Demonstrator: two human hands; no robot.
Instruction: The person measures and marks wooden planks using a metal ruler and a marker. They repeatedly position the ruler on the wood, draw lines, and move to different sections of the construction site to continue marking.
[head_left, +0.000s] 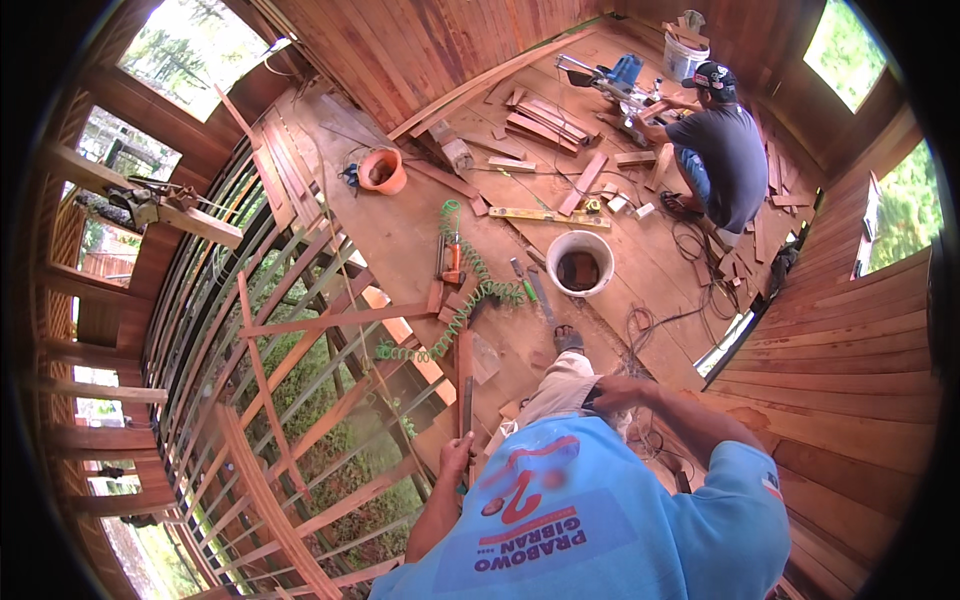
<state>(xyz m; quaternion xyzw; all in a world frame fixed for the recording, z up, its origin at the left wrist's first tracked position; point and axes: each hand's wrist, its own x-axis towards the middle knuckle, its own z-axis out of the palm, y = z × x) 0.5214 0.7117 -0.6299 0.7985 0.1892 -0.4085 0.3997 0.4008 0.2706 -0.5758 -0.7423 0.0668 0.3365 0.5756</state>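
I count two hands of my own: my left hand (458, 455) is wrapped around the lower end of a narrow wooden strip (466, 380) that stands upright from it over the floor planks, and my right hand (612, 393) is bent in at my hip, fingers curled, though I cannot tell whether it grips anything, since the blue shirt (590, 510) and my knee cover what lies under it. Two buckets sit on the wooden floor (400, 230): a white bucket (579, 263) ahead of my foot and an orange bucket (381, 170) farther off to the left; a third pale pail (684, 52) stands in the far corner, stuffed with offcuts. One green coiled air hose (462, 290) snakes between them, beside a small orange tool (452, 262) whose kind I cannot make out. One yellow spirit level (548, 216) lies flat beyond the white bucket. One other person (720, 150) crouches at a blue mitre saw (620, 80), back turned, hands hidden by the body. Loose board scraps around that person are too many and too blurred to count. My feet are mostly cut off; one shoe (567, 340) shows.
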